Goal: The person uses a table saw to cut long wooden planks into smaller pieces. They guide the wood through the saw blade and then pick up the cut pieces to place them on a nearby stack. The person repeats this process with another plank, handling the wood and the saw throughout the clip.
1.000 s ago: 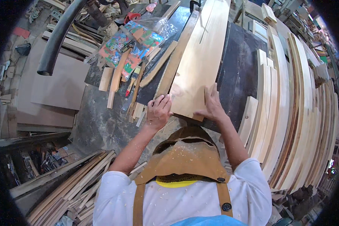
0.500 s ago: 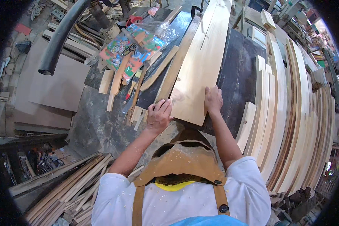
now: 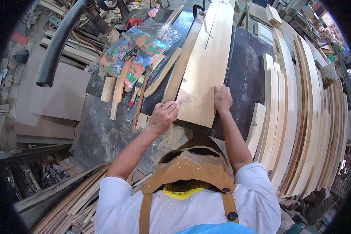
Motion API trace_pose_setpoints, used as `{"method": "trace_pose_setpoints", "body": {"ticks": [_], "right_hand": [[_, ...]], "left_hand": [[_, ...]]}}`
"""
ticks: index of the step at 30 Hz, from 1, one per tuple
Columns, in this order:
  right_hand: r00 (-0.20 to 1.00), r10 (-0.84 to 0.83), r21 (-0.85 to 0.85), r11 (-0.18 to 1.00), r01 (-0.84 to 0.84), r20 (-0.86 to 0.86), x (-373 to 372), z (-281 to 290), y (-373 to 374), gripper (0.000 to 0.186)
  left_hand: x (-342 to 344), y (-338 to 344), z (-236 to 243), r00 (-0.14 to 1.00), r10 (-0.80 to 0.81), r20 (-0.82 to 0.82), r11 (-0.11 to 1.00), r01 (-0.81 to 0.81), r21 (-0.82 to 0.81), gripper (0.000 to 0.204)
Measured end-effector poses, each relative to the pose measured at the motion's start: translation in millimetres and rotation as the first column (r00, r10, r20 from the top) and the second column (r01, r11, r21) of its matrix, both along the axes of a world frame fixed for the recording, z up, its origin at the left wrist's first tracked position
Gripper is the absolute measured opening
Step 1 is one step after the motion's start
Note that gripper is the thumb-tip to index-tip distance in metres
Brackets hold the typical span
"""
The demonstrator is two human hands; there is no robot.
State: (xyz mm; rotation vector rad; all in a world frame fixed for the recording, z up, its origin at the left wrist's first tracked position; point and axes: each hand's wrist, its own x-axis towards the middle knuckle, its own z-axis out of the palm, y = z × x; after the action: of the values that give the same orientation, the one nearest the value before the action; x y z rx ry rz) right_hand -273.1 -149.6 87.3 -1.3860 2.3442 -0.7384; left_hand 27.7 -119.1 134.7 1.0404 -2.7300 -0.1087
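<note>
1. Lettering, dark and partly covered, runs over a yellow patch on the white shirt; bright printed figures cover a colourful sheet toward the surface's far left.
2. One wide board, pale and slit lengthwise toward its far end, lies on the dark surface, its near end by the near edge.
3. One narrow strip runs along the board's left side, with one black clamp at its far end.
4. Two bare hands: the right hand is curled tight, grasping the board's right edge; the left hand bends over the near left corner, touching board and strip, though I cannot tell whether it grips or only presses.
5. One red-handled paintbrush and one curved wooden piece lie on the surface's left part.
6. Around us, a cluttered workshop: long planks stacked past the right edge, thin offcuts lower left, one black hose, and shavings dotting the brown apron.
</note>
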Motion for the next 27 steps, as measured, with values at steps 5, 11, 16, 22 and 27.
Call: {"method": "trace_pose_setpoints", "body": {"ticks": [5,11,16,22,27], "right_hand": [[1.0,0.015,-0.002,1.0,-0.015,-0.01,-6,0,-13,0.039],[1.0,0.002,-0.008,1.0,-0.002,-0.015,-13,1,-28,0.039],[0.999,0.01,0.007,1.0,-0.009,-0.046,-24,-8,-45,0.038],[0.998,0.014,0.024,1.0,-0.012,-0.064,-33,-7,-62,0.039],[0.998,0.01,0.057,0.998,-0.007,-0.062,-39,-3,-75,0.04]], "left_hand": [[-6,-14,6,1.0,-0.028,-0.002,0.999,0.028,0.021,0.061],[-13,-28,2,1.0,-0.026,-0.011,0.999,0.026,0.041,0.057],[-21,-42,5,1.0,-0.023,-0.016,0.998,0.024,0.061,0.056],[-27,-59,2,0.999,-0.03,0.012,0.998,0.029,0.052,0.057],[-30,-75,-3,0.999,-0.036,-0.023,0.995,0.038,0.097,0.054]]}}
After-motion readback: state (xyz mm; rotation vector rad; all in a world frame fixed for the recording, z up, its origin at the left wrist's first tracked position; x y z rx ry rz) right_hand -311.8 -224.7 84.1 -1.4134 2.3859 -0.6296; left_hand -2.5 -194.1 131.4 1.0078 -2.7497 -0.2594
